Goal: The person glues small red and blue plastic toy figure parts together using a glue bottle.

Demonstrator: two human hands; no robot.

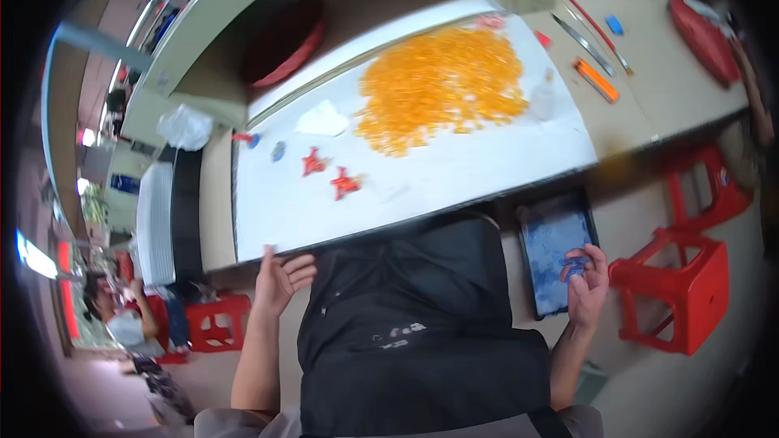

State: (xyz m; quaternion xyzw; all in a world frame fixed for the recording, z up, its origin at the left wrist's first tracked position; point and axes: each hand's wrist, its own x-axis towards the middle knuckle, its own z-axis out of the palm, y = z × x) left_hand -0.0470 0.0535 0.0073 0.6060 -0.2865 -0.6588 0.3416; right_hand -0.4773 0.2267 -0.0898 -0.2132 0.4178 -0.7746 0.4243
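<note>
My left hand (281, 280) is by the front edge of the worktable, open, its fingers stretched and holding nothing. Off the table's right front, my right hand (590, 292) has its fingers bent round a small translucent blue plastic piece (575, 266). It hovers over a dark-rimmed tray (531, 280) of blurred blue pieces (548, 247). On the white sheet (454, 166) lie two red star-shaped pieces (345, 185), with small yellowish bits beside them. Behind them spreads a large heap of small translucent orange pieces (442, 85).
A crumpled white tissue (323, 119) and a small clear bottle (543, 97) flank the heap. At right lie an orange cutter (596, 80), tweezers (584, 45) and a red brush (600, 35). Red stools (677, 292) stand beside the tray. Another person (134, 316) sits far left.
</note>
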